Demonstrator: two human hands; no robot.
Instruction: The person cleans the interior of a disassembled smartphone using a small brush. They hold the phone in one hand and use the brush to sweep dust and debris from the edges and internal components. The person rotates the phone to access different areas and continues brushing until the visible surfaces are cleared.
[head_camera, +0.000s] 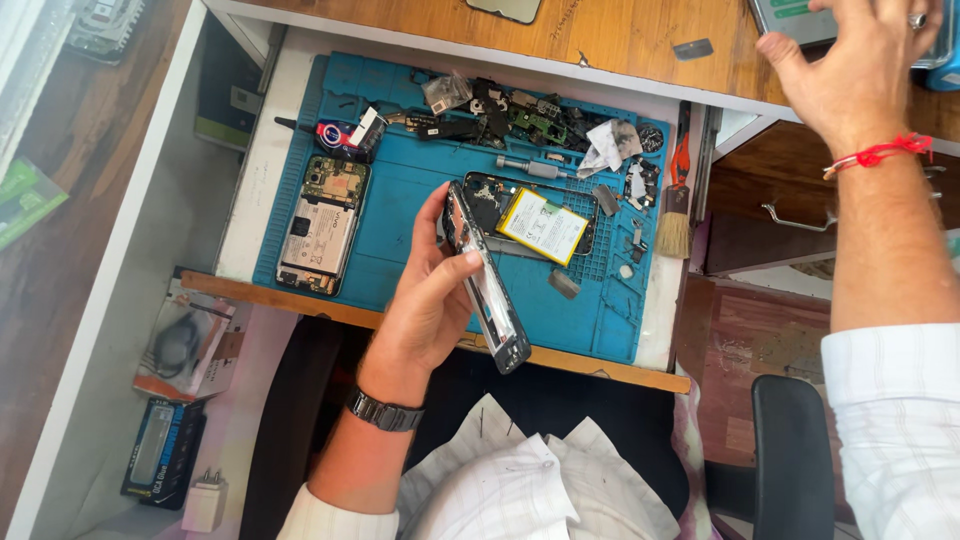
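Left hand pinches the phone frame edgewise over the blue mat; a firm grip on the rails is advisable. Right hand rests spread on a grey device on the desktop.

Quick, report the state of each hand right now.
Left hand: closed on a phone frame, held edge-up above the blue mat.
Right hand: open, fingers spread, resting on a grey device on the wooden desktop.
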